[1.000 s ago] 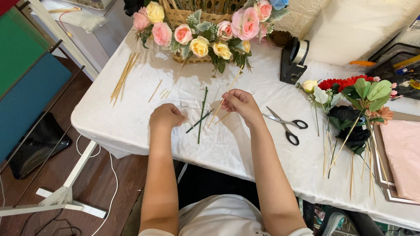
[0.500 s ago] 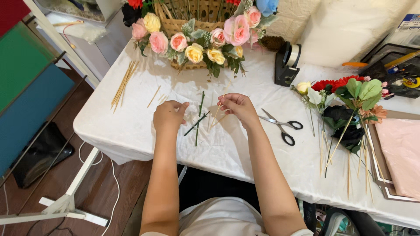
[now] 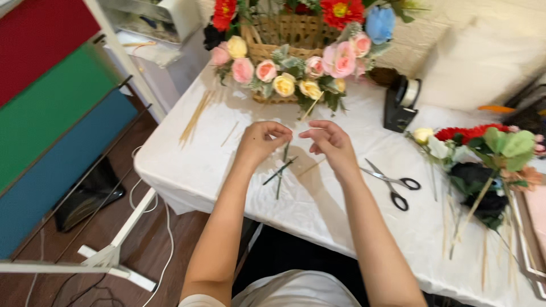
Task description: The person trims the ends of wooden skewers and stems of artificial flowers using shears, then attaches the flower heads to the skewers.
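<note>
**Just in front of the flower basket: both hands raised over green stems**

Your left hand [image 3: 263, 140] and right hand [image 3: 330, 142] hover before the flower basket [image 3: 290, 42], fingers pinched; what they grasp is unclear. The green stems [image 3: 280, 170] lie on the table [image 3: 341, 216] just below, toward you.

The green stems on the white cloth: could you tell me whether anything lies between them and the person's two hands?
Nothing visible does. The left hand and right hand are raised just above the green stems; the scissors lie off to the right on the table.
</note>
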